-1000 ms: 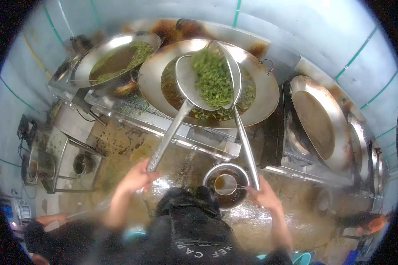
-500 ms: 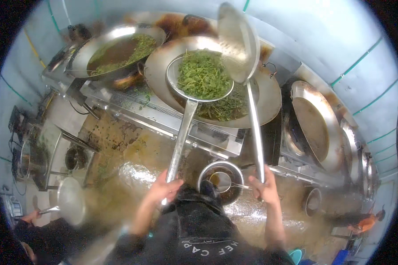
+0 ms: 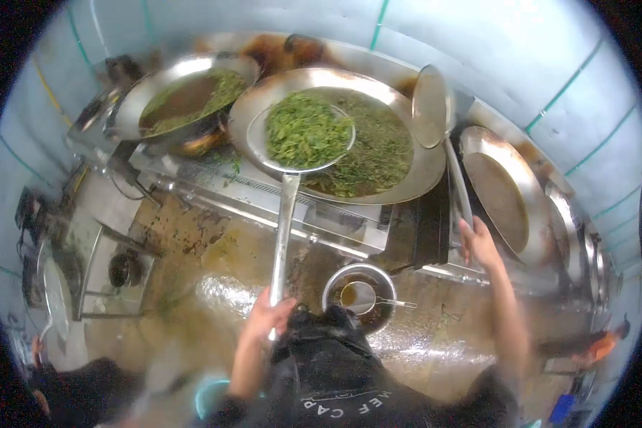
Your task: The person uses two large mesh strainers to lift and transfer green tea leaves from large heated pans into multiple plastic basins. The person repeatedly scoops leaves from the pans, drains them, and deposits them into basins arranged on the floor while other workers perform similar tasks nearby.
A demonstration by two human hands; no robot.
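My left hand (image 3: 267, 314) is closed round the long metal handle of a strainer (image 3: 285, 228). Wilted dark-green leaves (image 3: 305, 132) are heaped in its round bowl, held over the left part of a wide wok (image 3: 428, 175). More greens (image 3: 374, 160) lie in dark liquid inside that wok. Farther right, my right hand (image 3: 480, 246) grips the handle of a large round ladle (image 3: 429, 110). The ladle's bowl is tilted up on edge above the wok's right rim; whether it holds anything, I cannot tell.
A second wok (image 3: 128, 110) with greens in brown liquid stands at the left, and another wok (image 3: 471, 153) with brownish liquid at the right. A metal pot (image 3: 328, 285) with a small strainer sits on the wet floor. Other people (image 3: 85, 389) (image 3: 599, 349) work at both sides.
The ladle in my right hand has swung right, away from the heaped strainer to the wok's right edge. My left hand's strainer has shifted slightly left and nearer, still loaded.
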